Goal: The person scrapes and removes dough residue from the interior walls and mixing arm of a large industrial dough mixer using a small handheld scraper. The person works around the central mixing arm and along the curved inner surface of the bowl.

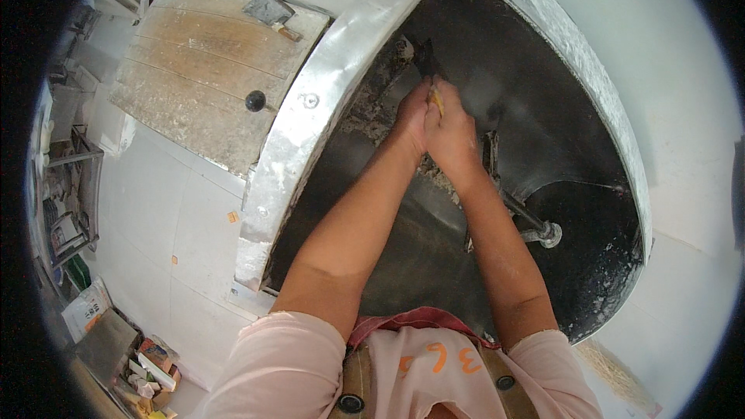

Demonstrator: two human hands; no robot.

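Note:
Both my hands reach down into a large metal mixing trough (pixel 425 244) with a dark interior. My left hand (pixel 413 116) and my right hand (pixel 454 131) are close together around the yellow handle of a scraper-like tool (pixel 436 102). Its dark blade points away from me and is hard to make out against the trough wall. Clumpy pale residue (pixel 364 122) sticks to a mixing bar left of my hands, and more crumbs (pixel 436 174) show beneath my wrists. A metal shaft (pixel 521 209) runs from the right wall of the trough and passes behind my right forearm.
The trough's broad metal rim (pixel 311 99) curves along the left. Beyond it, a cleaver (pixel 269 9) lies on a worn wooden board (pixel 192 75), near a black ball knob (pixel 255 101). A rack (pixel 75 180) and a box of scraps (pixel 154 366) stand far left; broom bristles (pixel 620 372) show lower right.

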